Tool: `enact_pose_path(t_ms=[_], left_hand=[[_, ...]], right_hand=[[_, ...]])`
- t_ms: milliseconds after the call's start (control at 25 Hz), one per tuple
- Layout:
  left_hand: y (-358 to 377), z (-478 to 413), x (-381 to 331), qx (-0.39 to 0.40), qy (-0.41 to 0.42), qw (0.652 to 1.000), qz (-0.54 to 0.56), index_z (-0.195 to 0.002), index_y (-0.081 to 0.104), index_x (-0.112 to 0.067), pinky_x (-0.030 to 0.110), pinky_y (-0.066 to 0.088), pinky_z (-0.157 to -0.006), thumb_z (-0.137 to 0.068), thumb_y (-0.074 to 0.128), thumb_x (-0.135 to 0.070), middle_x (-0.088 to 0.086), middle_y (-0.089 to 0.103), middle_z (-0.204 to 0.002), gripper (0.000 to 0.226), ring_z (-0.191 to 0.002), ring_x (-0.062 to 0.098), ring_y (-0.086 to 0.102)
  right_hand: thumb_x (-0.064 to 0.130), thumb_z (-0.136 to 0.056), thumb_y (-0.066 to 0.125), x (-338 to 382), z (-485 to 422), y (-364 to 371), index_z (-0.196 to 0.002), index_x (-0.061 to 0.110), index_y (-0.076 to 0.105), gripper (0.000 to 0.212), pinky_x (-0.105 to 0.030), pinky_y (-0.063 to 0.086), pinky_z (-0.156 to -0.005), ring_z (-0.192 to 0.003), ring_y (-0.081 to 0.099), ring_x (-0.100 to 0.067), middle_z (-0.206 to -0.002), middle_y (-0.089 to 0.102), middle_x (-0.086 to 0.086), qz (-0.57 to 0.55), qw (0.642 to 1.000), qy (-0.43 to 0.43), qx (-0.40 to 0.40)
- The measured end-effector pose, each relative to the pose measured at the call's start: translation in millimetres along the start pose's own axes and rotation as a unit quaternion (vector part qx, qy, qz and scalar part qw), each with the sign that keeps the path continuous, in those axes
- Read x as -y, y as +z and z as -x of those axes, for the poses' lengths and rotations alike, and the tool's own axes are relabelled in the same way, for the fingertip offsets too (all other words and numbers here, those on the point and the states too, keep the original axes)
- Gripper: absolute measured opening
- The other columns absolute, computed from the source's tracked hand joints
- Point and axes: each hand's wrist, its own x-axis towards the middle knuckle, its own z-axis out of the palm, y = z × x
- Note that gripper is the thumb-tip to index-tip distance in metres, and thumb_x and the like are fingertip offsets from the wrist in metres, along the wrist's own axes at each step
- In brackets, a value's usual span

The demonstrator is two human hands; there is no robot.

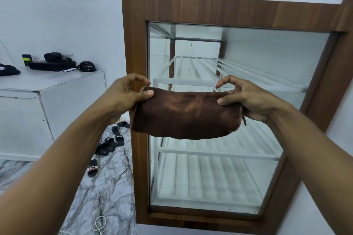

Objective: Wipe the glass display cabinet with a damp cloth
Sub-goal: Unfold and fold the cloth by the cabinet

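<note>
While my left hand (124,97) and right hand (246,99) each pinched a top corner of the brown cloth (187,114), stretched between my fingers (142,96) with the cabinet glass (210,168) beyond them, I judged a flat, even fold best for wiping.

The single head-worn camera looks forward and down from close at the cabinet (210,8) filling the frame's right.
</note>
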Motion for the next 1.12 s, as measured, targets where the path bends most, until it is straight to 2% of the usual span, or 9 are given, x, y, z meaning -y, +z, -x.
enact_pose_path(t_ms=[160,240,320,440,560,720,840,1040,1120], left_hand=[[0.5,4.6,-5.2,-0.045,0.01,0.998,0.051,-0.087,0.073,-0.017,0.023,0.052,-0.053,-0.073,0.077,-0.024,0.004,0.07,-0.071,0.017,-0.06,0.012,0.063],[0.4,7.1,-7.0,-0.016,0.035,0.993,0.111,-0.09,0.074,-0.013,0.018,0.053,-0.057,-0.073,0.074,-0.017,0.001,0.071,-0.072,0.018,-0.064,0.01,0.065],[1.0,8.3,-6.6,0.003,0.069,0.993,0.1,-0.099,0.074,-0.016,0.017,0.057,-0.072,-0.081,0.07,-0.003,0.001,0.073,-0.082,0.023,-0.08,0.011,0.068],[2.5,8.9,-3.2,-0.055,0.119,0.991,-0.024,-0.1,0.075,-0.031,0.022,0.054,-0.095,-0.088,0.071,-0.002,-0.003,0.075,-0.102,0.032,-0.102,0.008,0.068],[6.2,9.8,-6.3,-0.132,0.143,0.968,-0.155,-0.089,0.073,-0.038,0.021,0.05,-0.089,-0.091,0.073,-0.015,-0.01,0.074,-0.097,0.023,-0.097,0.005,0.066],[12.9,11.2,-13.0,-0.163,0.18,0.938,-0.246,-0.087,0.067,-0.027,0.01,0.039,-0.075,-0.094,0.069,-0.017,-0.004,0.057,-0.102,0.012,-0.087,-0.001,0.053],[12.3,9.6,-12.9,-0.123,0.156,0.956,-0.214,-0.085,0.062,-0.03,0.023,0.044,-0.075,-0.098,0.064,-0.019,-0.002,0.065,-0.096,0.016,-0.088,0.011,0.06],[12.7,3.1,-31.6,-0.096,0.116,0.988,-0.044,-0.09,0.068,-0.027,0.02,0.048,-0.072,-0.099,0.062,-0.018,-0.006,0.07,-0.085,0.015,-0.075,-0.001,0.064],[14.6,0.0,-38.8,-0.106,0.113,0.987,-0.03,-0.093,0.069,-0.027,0.02,0.049,-0.071,-0.097,0.066,-0.02,-0.009,0.071,-0.083,0.009,-0.077,0.002,0.065]], right_hand=[[-0.004,-0.068,0.08,-2.6,7.0,0.0,-0.097,0.021,0.062,0.043,-0.027,0.046,-0.052,-0.073,0.066,-0.028,-0.113,0.072,-0.02,-0.017,0.996,0.008,-0.086],[-0.006,-0.071,0.081,0.2,10.7,0.8,-0.089,0.019,0.066,0.035,-0.023,0.052,-0.051,-0.073,0.07,-0.021,-0.117,0.072,-0.018,-0.017,0.99,-0.01,-0.138],[-0.005,-0.072,0.082,3.4,14.4,1.6,-0.081,0.016,0.069,0.026,-0.022,0.053,-0.054,-0.076,0.07,-0.02,-0.115,0.073,-0.019,0.004,0.986,-0.041,-0.159],[0.006,-0.06,0.083,10.8,22.3,-0.7,-0.084,0.011,0.072,0.027,-0.028,0.056,-0.072,-0.092,0.069,-0.028,-0.106,0.072,-0.025,-0.017,0.993,-0.058,-0.097],[0.002,-0.062,0.089,11.0,26.3,-2.8,-0.096,0.013,0.077,0.038,-0.029,0.055,-0.086,-0.096,0.072,-0.023,-0.101,0.077,-0.011,0.165,0.984,-0.045,-0.055],[0.002,-0.081,0.082,10.1,23.2,4.1,-0.081,0.021,0.079,0.019,-0.025,0.05,-0.072,-0.083,0.07,-0.017,-0.087,0.077,0.0,0.258,0.956,-0.066,-0.121],[0.012,-0.085,0.081,12.7,22.5,1.7,-0.079,0.026,0.075,0.016,-0.029,0.047,-0.077,-0.091,0.064,-0.015,-0.102,0.072,0.006,0.292,0.942,-0.085,-0.143],[0.005,-0.092,0.073,15.6,22.4,1.9,-0.088,0.016,0.075,0.011,-0.032,0.051,-0.087,-0.078,0.071,-0.015,-0.083,0.079,-0.007,0.188,0.974,-0.064,-0.106],[0.003,-0.091,0.073,15.0,19.8,2.7,-0.09,0.011,0.074,0.009,-0.03,0.053,-0.08,-0.072,0.07,-0.014,-0.079,0.078,-0.008,0.161,0.98,-0.052,-0.104]])
